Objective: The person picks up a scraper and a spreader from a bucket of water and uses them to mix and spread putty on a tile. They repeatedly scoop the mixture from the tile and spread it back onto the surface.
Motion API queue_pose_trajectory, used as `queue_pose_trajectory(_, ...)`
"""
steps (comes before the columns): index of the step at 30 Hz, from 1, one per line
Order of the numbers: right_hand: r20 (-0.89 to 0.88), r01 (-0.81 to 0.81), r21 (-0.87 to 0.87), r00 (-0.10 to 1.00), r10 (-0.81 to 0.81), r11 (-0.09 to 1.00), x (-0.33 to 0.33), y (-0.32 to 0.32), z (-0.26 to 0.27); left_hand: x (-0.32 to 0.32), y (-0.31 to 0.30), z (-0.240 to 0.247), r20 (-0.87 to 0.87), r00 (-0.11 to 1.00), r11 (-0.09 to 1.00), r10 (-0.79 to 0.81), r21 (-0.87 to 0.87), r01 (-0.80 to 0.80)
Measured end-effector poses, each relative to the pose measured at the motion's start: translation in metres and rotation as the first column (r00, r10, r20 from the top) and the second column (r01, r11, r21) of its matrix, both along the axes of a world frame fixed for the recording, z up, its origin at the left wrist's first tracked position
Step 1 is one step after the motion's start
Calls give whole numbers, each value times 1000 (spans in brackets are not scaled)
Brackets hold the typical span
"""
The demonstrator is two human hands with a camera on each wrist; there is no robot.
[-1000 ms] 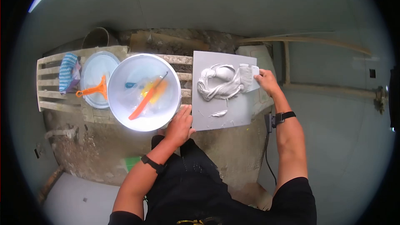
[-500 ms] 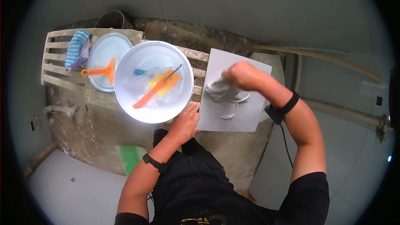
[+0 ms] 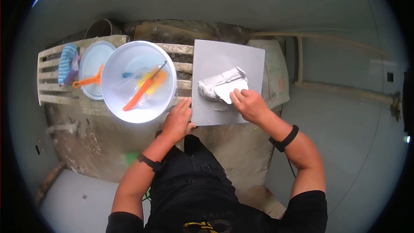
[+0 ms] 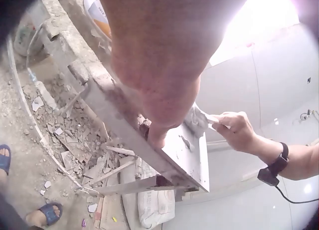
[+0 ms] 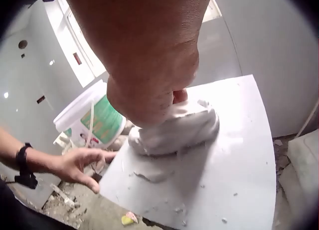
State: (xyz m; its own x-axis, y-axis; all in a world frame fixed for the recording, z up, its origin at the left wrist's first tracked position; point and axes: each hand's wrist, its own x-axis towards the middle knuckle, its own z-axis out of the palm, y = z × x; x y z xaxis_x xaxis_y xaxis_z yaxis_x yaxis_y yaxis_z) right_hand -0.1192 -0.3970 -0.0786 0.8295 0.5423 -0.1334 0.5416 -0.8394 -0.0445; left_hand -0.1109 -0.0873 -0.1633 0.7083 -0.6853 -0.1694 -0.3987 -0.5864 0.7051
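Note:
My right hand (image 3: pixel 252 105) grips a flat white scraper (image 3: pixel 230 90) by its near edge. The blade lies against a thick mound of pale grey paste (image 3: pixel 217 80), piled in the middle of a smooth grey tile (image 3: pixel 207 56). In the right wrist view my knuckles hide most of the scraper, and the paste (image 5: pixel 174 135) shows as a ridge just below them. My left hand (image 3: pixel 177 121) rests at the tile's near left corner, fingers straight along its edge. The right wrist view shows that hand's thumb (image 5: pixel 89 184) spread apart from the fingers at the corner.
Left of the tile stands a white bucket (image 3: pixel 140 118) holding an orange-handled tool (image 3: pixel 142 90). Farther left are a round lid (image 3: pixel 88 64) with an orange scraper (image 3: pixel 88 80) and a blue-striped cloth (image 3: pixel 67 64), on a slatted bench (image 3: pixel 47 62). Rubble (image 4: pixel 75 140) covers the floor beneath.
My right hand swept the scraper from the paste's right side across the tile, then back to its near right side. The paste is gathered into a more compact ridge. My left hand stayed at the corner.

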Motion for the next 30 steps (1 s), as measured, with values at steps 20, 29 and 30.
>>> queue_pose_trajectory(20,-941,278,333,32,-338,-901,-45,94,-73,2,0,-4,83,994,997,-71,10,71)
queue_pose_trajectory(29,-135,779,501,500,-855,376,7,53,13,2,3,-5,56,997,998,-49,-35,51)
queue_pose_trajectory(30,52,692,479,592,-804,541,8,55,10,2,3,-6,62,997,998,-47,-38,50)
